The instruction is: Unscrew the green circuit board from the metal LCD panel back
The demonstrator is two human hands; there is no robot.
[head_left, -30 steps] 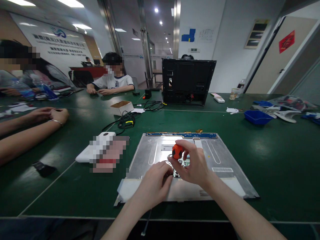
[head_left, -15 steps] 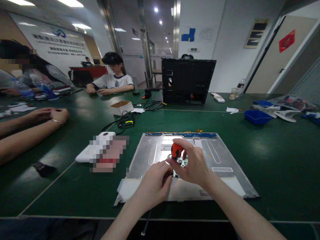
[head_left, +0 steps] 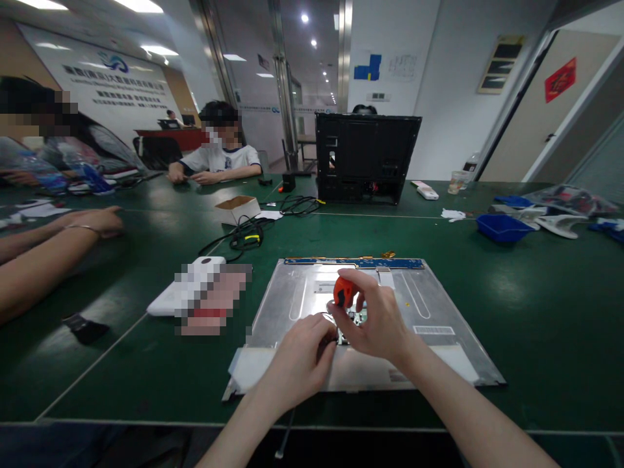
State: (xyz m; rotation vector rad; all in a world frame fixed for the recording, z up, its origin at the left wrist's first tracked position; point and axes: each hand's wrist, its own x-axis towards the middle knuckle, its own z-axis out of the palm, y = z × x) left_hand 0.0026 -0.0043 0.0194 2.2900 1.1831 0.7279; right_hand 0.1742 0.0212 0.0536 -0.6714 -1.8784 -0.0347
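Note:
My right hand [head_left: 377, 318] grips a stubby screwdriver by its orange and black handle [head_left: 343, 292], upright over a small green circuit board [head_left: 359, 316]. The screwdriver's tip is hidden behind my fingers. Close beside it, my left hand [head_left: 308, 348] has its fingers curled in at the board's left edge; what they hold, if anything, cannot be seen. Both hands are above a silver display panel [head_left: 439, 305] lying flat, with a blue circuit strip [head_left: 331, 263] along its far edge. A short cable [head_left: 285, 435] hangs over the table's front edge below my left wrist.
Left of the panel lie a white device [head_left: 188, 289] and a black strap-like piece [head_left: 86, 328]. Black cables [head_left: 244, 237] and an open box [head_left: 237, 209] are further back. A black monitor housing [head_left: 368, 159] stands behind; a blue tray [head_left: 504, 227] is right. Co-worker's hands [head_left: 104, 221] rest left.
The orange handle has turned slightly in my right hand, which is otherwise in the same place. My left hand is still. At left, the co-worker's hands have shifted left, with a finger extended.

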